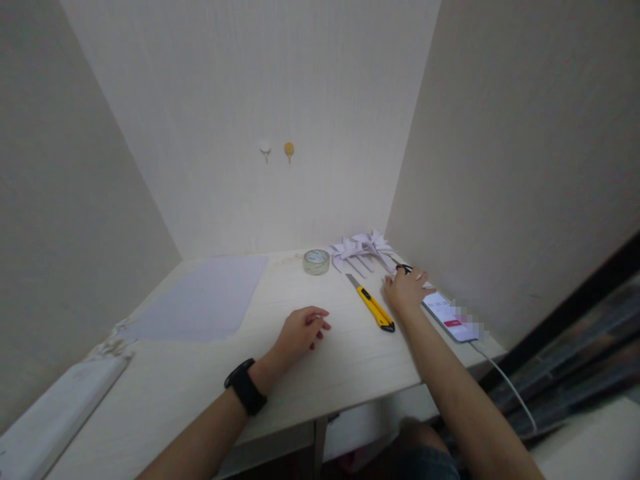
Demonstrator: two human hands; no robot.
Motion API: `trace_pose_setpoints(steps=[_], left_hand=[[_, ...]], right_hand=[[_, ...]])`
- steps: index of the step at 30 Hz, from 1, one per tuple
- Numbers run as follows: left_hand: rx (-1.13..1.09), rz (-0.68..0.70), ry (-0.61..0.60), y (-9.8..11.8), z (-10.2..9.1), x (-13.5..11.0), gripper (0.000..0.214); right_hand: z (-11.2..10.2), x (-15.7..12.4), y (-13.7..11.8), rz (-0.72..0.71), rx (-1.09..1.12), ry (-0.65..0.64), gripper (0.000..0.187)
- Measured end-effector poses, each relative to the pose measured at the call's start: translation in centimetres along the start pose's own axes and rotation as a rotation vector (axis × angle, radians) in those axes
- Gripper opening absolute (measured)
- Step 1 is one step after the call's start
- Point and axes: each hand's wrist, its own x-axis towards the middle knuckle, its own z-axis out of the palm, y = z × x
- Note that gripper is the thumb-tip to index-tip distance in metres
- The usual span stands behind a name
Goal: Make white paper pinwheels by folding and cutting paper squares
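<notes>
My left hand [302, 328], with a black watch [246, 387] on its wrist, rests over the table with its fingers loosely bent and apart, holding nothing. On the right side of the table, my right hand [406, 291] has its fingers spread beside the black handles of what look like scissors [404, 268]; whether it touches them I cannot tell. A yellow utility knife [374, 309] lies between my hands with its blade out. Behind it are several white paper pinwheels [360, 248] and a roll of clear tape [317, 261].
White paper [205, 297] lies flat on the left of the white table [280, 393]. A long white packet [65, 407] sits along the left edge. At the right edge is a lit phone [449, 317] with a white cable [505, 380]. Two hooks [289, 151] hang on the back wall.
</notes>
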Motion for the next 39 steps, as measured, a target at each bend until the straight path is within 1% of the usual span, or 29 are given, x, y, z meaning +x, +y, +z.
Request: trace_pose_setpoints(steps=[4,6,7,9,10,11,13,15,16,17,19,20,22,24,26,27,29,30,32,35,37,39], left_hand=[[-0.034,-0.009,0.029,0.4,-0.3,-0.9,0.025],[-0.044,0.006,0.073,0.5,-1.5,-1.7,0.028],[-0.025,0.028,0.103,0.4,-2.4,-2.3,0.029],[0.091,0.100,0.168,0.2,-5.2,-3.6,0.031],[0.210,0.144,0.216,0.0,-6.9,-4.5,0.028],[0.359,0.195,0.297,-0.2,-8.7,-5.5,0.024],[0.666,0.243,0.392,-0.6,-12.4,-7.7,0.025],[0.944,0.231,0.396,-1.1,-15.6,-9.9,0.038],[1.050,0.201,0.358,-1.3,-16.8,-10.7,0.048],[1.135,0.163,0.327,-1.5,-17.7,-11.4,0.055],[1.241,0.127,0.285,-1.9,-18.8,-11.8,0.055],[1.268,0.145,0.270,-2.1,-19.1,-11.7,0.051],[1.292,0.232,0.233,-2.3,-19.2,-10.9,0.043],[1.281,0.267,0.180,-2.4,-19.0,-9.8,0.039],[1.218,0.211,0.144,-2.4,-18.8,-8.6,0.038],[1.170,0.172,0.146,-2.4,-18.6,-8.2,0.037],[1.105,0.142,0.159,-2.4,-18.2,-7.5,0.034],[1.118,0.152,0.155,-2.4,-18.0,-7.3,0.031],[1.213,0.194,0.123,-2.6,-17.4,-7.1,0.026],[1.399,0.217,0.075,-2.7,-16.7,-6.9,0.027],[1.465,0.209,0.081,-2.6,-16.5,-7.0,0.029],[1.487,0.209,0.124,-2.3,-16.7,-7.1,0.031]], right_hand=[[0.3,-0.1,0.2,0.029,0.033,-0.046,0.047],[0.4,-0.1,0.2,0.017,0.025,-0.037,0.047],[0.4,-0.1,0.3,0.003,0.019,-0.023,0.047],[0.3,-0.4,0.3,-0.018,0.016,0.003,0.046],[0.2,-0.6,0.4,-0.026,0.022,0.012,0.047],[0.2,-0.8,0.5,-0.036,0.030,0.004,0.048],[0.3,-1.0,0.6,-0.058,0.050,0.005,0.049],[0.5,-1.2,0.6,-0.107,0.066,0.006,0.051],[0.6,-1.2,0.6,-0.124,0.069,0.004,0.051],[0.6,-1.3,0.5,-0.153,0.068,0.001,0.051],[0.6,-1.5,0.4,-0.198,0.054,0.021,0.049],[0.5,-1.7,0.3,-0.216,0.046,0.037,0.048],[0.3,-2.0,0.3,-0.256,0.035,0.071,0.046],[0.2,-2.3,0.2,-0.298,0.029,0.092,0.044],[0.2,-2.4,0.3,-0.334,0.031,0.111,0.043],[0.3,-2.4,0.3,-0.344,0.033,0.117,0.042],[0.6,-2.2,0.3,-0.356,0.041,0.122,0.041],[0.8,-2.1,0.4,-0.358,0.043,0.121,0.041],[1.2,-1.8,0.6,-0.358,0.051,0.121,0.040],[1.5,-1.3,0.9,-0.386,0.085,0.127,0.042],[1.5,-1.1,1.0,-0.411,0.109,0.119,0.043],[1.4,-0.9,1.0,-0.435,0.132,0.100,0.043]])
